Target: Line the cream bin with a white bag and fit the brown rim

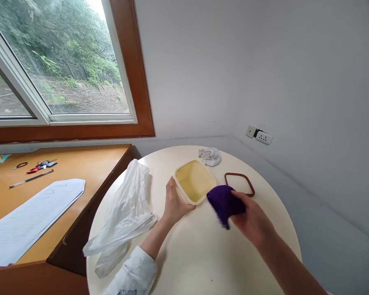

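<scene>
My left hand (175,203) grips a square, cream-yellow plastic container (188,180) by its near left side, tilted so that its open top faces me. Nothing shows inside the container. In my right hand (253,219) is a folded purple cloth (224,201), pinched between thumb and fingers just right of the container's rim. Behind the cloth, a reddish-brown square ring (252,189), which looks like a sealing gasket, lies flat on the round cream table (203,262).
A white plastic bag (126,213) lies on the table's left side. Farther back sits a crumpled whitish cloth or bag (210,156). Left of the table stands a wooden desk (89,157) with papers (33,221), a pen (30,179) and keys (43,164). Walls close off the back and right.
</scene>
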The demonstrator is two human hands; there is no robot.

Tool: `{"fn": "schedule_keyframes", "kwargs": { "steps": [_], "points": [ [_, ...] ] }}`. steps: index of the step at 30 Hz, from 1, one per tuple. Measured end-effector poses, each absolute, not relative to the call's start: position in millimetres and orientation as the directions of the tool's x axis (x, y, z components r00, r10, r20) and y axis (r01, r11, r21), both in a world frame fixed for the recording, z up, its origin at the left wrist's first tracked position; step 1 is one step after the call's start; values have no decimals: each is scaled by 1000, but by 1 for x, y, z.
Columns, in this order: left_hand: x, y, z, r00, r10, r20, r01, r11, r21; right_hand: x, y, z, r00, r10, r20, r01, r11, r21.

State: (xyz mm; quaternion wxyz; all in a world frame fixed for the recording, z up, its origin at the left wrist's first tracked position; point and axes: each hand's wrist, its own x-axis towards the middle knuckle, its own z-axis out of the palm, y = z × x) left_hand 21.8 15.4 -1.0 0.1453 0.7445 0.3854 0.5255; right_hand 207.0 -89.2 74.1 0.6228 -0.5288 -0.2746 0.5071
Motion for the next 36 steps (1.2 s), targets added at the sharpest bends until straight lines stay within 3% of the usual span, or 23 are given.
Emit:
{"fn": "schedule_keyframes", "kwargs": {
  "steps": [4,7,9,13,17,21,24,26,32,36],
  "points": [
    [18,14,2,144,748,648,406,-642,651,244,-85,79,460,863,-210,-427,8,-904],
    [19,12,4,164,755,635,401,-639,656,255,-78,69,590,799,-116,-341,116,-933],
    [20,11,6,177,760,625,402,-636,659,252,-71,63,593,800,-93,-261,82,-962],
    [22,9,6,186,759,624,385,-641,664,231,-51,67,369,926,-80,-61,-62,-996],
    [22,10,3,161,757,634,364,-642,674,213,-19,83,128,992,20,248,-13,-969],
    [22,12,-3,119,779,616,359,-612,705,204,19,94,-13,997,79,638,69,-767],
    [21,16,-7,95,792,602,338,-595,729,195,38,104,-143,987,78,802,162,-575],
    [20,19,-11,79,805,589,324,-579,748,188,45,110,-202,975,91,842,221,-492],
    [18,22,-14,77,821,565,297,-560,773,167,58,112,-317,942,112,853,334,-401],
    [17,24,-15,99,831,548,273,-552,788,153,60,110,-438,895,89,785,429,-447]
  ]
}}
